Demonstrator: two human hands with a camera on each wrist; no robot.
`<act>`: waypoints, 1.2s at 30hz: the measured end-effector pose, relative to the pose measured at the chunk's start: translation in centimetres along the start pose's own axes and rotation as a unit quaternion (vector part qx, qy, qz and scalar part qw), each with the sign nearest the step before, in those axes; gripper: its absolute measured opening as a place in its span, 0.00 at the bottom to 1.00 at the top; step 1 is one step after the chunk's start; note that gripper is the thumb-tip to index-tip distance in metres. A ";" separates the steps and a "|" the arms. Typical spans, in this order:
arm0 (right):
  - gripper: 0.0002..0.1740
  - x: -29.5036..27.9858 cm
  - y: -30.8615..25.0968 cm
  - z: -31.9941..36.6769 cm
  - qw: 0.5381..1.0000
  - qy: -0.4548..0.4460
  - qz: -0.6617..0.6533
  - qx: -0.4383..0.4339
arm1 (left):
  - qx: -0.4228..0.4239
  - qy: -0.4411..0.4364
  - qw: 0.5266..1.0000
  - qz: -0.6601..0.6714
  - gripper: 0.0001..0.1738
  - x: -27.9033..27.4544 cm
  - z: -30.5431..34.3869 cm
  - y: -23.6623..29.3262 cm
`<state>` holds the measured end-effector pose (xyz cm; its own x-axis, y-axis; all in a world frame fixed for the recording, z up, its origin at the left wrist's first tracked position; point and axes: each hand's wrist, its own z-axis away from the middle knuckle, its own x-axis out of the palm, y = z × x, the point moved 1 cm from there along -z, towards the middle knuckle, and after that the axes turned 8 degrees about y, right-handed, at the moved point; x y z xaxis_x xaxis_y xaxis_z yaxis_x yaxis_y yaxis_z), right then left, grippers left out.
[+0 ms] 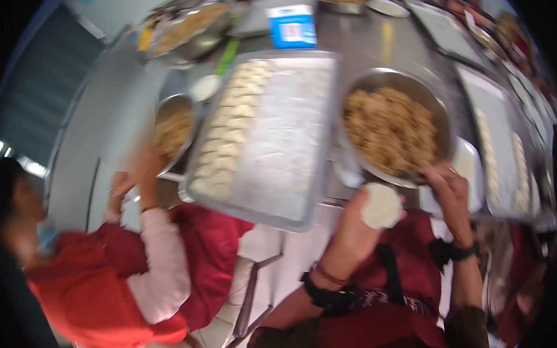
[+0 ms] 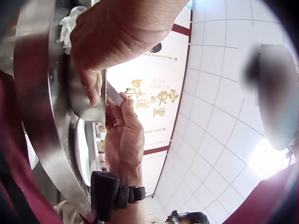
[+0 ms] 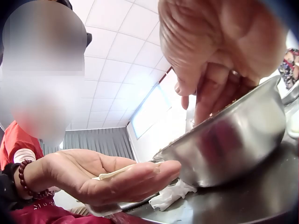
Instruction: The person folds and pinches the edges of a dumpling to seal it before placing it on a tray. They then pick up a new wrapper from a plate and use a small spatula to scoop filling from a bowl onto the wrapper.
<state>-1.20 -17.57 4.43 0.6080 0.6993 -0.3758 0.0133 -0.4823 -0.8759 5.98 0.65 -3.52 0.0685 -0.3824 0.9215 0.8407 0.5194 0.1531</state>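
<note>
Steel makes up the worktop (image 1: 359, 40) before you, and on it the tray (image 1: 255, 220), with crescent dumplings (image 1: 230, 129) down its left side, runs lengthwise away from you. To its right stands the round mixing bowl (image 1: 435, 94) of minced filling (image 1: 388, 132). Your left hand (image 1: 351, 233) lies palm up just short of that bowl, fingers extended and relaxed under the wrapper; your right hand (image 1: 450, 188), at the bowl's near right rim, pinches a blade between thumb and fingers. You seem to be at the scooping step; the next move likely calls for bringing filling over to the wrapper's middle while your left palm keeps level. The dumpling wrapper (image 1: 381, 205), across your left fingers, is round, so has no clear long axis; its bare face points up. The flat metal blade (image 2: 112, 93) slants from upper left to lower right in the left wrist view; you cannot tell where its tip ends.
</note>
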 end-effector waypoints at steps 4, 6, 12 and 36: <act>0.12 0.0 1.1 0.6 0.994 0.019 -0.098 0.036 | -0.005 0.062 0.997 -0.036 0.26 1.9 0.3 0.9; 0.12 0.2 0.9 0.6 0.992 0.036 -0.108 0.045 | 0.005 0.078 0.995 -0.056 0.26 2.6 0.4 1.3; 0.13 0.1 1.3 0.5 0.995 0.069 -0.065 0.016 | 0.018 0.048 0.995 -0.082 0.27 2.8 -0.1 1.7; 0.18 1.1 2.4 1.6 0.989 0.101 0.039 0.100 | 0.036 0.003 0.999 -0.023 0.24 1.2 -2.0 1.9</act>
<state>-1.78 -17.13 1.41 0.7472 0.5347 -0.3947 -0.1848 -0.4033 -0.8962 8.78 -0.34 -2.86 0.0351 -0.4118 0.9106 0.8022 0.5551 0.2201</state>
